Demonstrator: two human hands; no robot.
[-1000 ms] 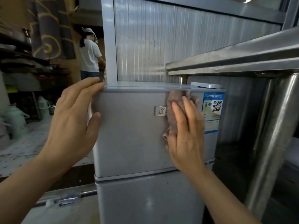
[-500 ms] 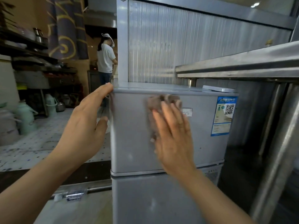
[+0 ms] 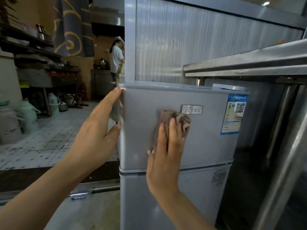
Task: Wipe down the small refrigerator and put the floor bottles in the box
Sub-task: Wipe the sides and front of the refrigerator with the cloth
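Note:
The small grey refrigerator stands in front of me, with an upper and a lower door. My right hand presses a brown cloth flat against the upper door, just below the small metal badge. My left hand grips the fridge's upper left edge, fingers along the side and thumb on the front corner. A blue energy label sits at the door's upper right. No floor bottles or box can be seen.
A steel table with round legs overhangs the fridge on the right. A ribbed metal panel rises behind it. Thermos jugs stand on the tiled floor at left. A person works far back at a stove.
My right hand slid the cloth left across the upper door, then back right and lower, under the badge. My left hand stayed on the left edge.

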